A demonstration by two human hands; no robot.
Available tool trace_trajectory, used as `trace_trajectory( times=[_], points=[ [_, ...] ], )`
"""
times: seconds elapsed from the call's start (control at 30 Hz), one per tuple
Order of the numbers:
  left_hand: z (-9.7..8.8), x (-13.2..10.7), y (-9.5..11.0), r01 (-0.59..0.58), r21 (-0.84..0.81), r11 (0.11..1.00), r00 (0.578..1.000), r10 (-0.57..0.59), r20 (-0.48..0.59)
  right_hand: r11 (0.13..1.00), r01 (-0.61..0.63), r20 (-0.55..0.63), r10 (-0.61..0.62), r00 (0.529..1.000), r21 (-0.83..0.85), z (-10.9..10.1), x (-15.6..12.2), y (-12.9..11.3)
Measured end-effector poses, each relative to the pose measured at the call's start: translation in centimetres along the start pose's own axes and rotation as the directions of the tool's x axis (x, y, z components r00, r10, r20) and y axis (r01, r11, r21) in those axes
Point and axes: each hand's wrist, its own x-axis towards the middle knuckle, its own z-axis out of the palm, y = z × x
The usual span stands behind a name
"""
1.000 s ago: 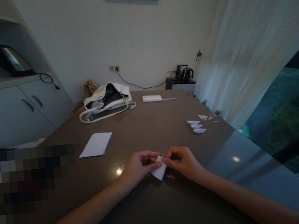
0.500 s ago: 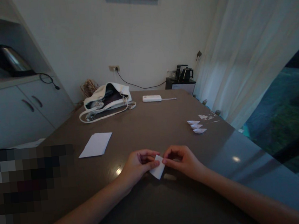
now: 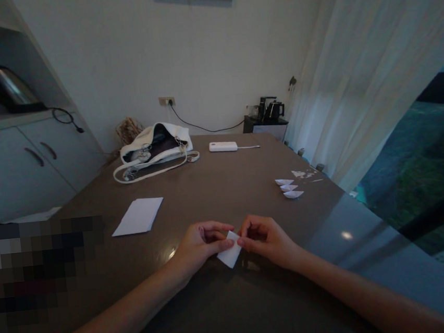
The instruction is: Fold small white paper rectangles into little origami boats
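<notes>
A small folded piece of white paper (image 3: 229, 255) hangs just above the dark table (image 3: 217, 193), pinched from both sides. My left hand (image 3: 200, 244) grips its left edge between thumb and fingers. My right hand (image 3: 266, 238) pinches the upper right corner, fingers curled. The two hands almost touch over the paper's top.
A sheet of white paper (image 3: 138, 216) lies to the left. Three small folded paper boats (image 3: 289, 188) and paper scraps sit at the right. A white handbag (image 3: 155, 148) and a white power bank (image 3: 223, 146) with its cable lie at the far side. A blurred patch covers the lower left.
Both hands and the folded paper have stayed together and shifted slightly left in view as the camera turned; the grip looks the same.
</notes>
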Motion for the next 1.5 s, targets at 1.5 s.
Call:
trace_trajectory(
  times=[1.5],
  points=[
    [1.0, -0.4, -1.5, -0.059, -0.111, 0.992, 0.988, 0.042, -0.148, 0.98, -0.164, -0.16, 0.181, 0.97, 0.11, 0.6, 0.3, 0.4]
  ],
)
